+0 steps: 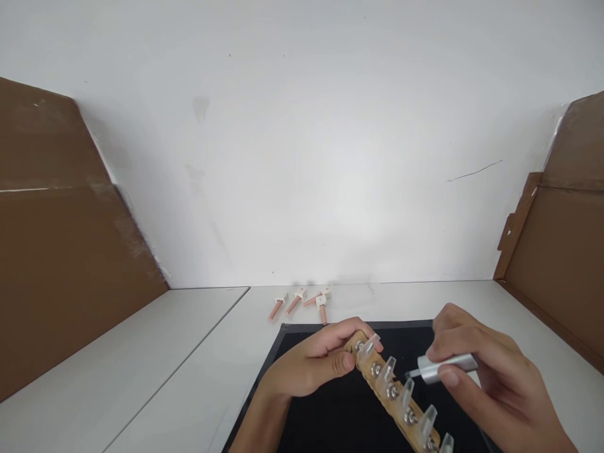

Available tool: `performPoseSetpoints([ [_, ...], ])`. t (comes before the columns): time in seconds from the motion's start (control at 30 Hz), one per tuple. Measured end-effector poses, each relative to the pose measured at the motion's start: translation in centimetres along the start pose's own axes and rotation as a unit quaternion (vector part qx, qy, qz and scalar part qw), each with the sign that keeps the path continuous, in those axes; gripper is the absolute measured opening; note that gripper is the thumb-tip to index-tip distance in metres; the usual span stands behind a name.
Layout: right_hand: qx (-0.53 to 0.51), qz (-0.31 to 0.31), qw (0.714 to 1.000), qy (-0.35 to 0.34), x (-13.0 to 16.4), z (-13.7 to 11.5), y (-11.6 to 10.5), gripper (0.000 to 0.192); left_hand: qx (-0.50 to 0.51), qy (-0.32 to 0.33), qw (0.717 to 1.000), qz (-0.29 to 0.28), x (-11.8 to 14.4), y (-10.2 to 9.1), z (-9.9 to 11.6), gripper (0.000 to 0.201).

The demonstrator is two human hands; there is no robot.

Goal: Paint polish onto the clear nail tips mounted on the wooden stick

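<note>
My left hand (315,362) grips the upper end of a wooden strip (397,409), thumb in front and fingers behind. Along the strip runs a row of round metal mounts, each bearing a clear false nail tip (387,371). The strip slants down to the right, and its lower end leaves the picture. Between thumb and fingertips, my right hand (491,371) pinches a nail polish brush by its silver handle (441,367). Its bristles point left, close to one of the middle nail tips; whether they touch it I cannot tell.
Beneath both hands lies a black mat (325,409) on a white table (189,358). Several small pink tubes with white caps (295,302) lie behind the mat, near the white wall (321,157). Brown cardboard panels stand at the left (61,251) and right (561,251).
</note>
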State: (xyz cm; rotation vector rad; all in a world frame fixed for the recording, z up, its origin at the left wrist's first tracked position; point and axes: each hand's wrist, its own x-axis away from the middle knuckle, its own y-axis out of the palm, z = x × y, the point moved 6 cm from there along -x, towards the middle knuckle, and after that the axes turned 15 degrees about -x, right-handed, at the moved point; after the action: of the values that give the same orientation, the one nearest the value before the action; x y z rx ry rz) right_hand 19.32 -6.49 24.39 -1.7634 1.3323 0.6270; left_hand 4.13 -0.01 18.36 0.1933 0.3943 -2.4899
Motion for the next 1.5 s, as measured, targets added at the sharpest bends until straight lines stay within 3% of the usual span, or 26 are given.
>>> performPoseSetpoints([
  [0.17, -0.001, -0.019, 1.000, -0.003, -0.2, -0.2, 1.0, 0.009, -0.009, 0.006, 1.000, 0.008, 0.1, -0.1, -0.3, 0.032],
  [0.5, 0.002, 0.039, 0.999, 0.026, 0.2, 1.3, -0.5, 0.012, -0.015, 0.020, 1.000, 0.012, 0.1, -0.4, -0.5, 0.028],
  [0.7, -0.015, 0.025, 0.999, 0.040, 0.3, 1.5, 0.2, 0.011, -0.015, 0.011, 0.999, 0.032, 0.1, -0.5, -1.1, 0.029],
  [0.83, 0.008, 0.115, 0.991, 0.062, 0.7, 2.4, -0.8, 0.010, 0.019, 0.025, 0.995, 0.095, 0.0, -0.5, -1.1, 0.029],
  [0.9, -0.003, 0.211, 0.975, 0.073, 1.2, 3.1, -1.9, 0.009, 0.060, 0.016, 0.987, 0.149, -0.2, -0.7, -1.4, 0.029],
  [1.0, -0.071, 0.376, 0.919, 0.093, 2.1, 4.3, -3.4, 0.016, 0.123, -0.025, 0.967, 0.221, -0.6, -0.7, -2.1, 0.032],
  [1.1, -0.184, 0.464, 0.858, 0.120, 2.6, 5.5, -3.4, 0.018, 0.169, -0.044, 0.940, 0.292, -0.7, -0.8, -2.5, 0.035],
  [1.2, -0.272, 0.496, 0.813, 0.141, 2.7, 6.4, -2.4, 0.017, 0.188, -0.050, 0.924, 0.328, -0.7, -0.6, -2.7, 0.033],
  [1.33, -0.349, 0.512, 0.768, 0.164, 3.0, 7.5, -1.4, 0.017, 0.195, -0.049, 0.923, 0.328, -0.8, 0.5, -2.7, 0.030],
  [1.5, -0.359, 0.505, 0.763, 0.184, 3.2, 8.3, -1.4, 0.016, 0.205, -0.051, 0.916, 0.342, -1.4, 1.7, -2.9, 0.031],
])
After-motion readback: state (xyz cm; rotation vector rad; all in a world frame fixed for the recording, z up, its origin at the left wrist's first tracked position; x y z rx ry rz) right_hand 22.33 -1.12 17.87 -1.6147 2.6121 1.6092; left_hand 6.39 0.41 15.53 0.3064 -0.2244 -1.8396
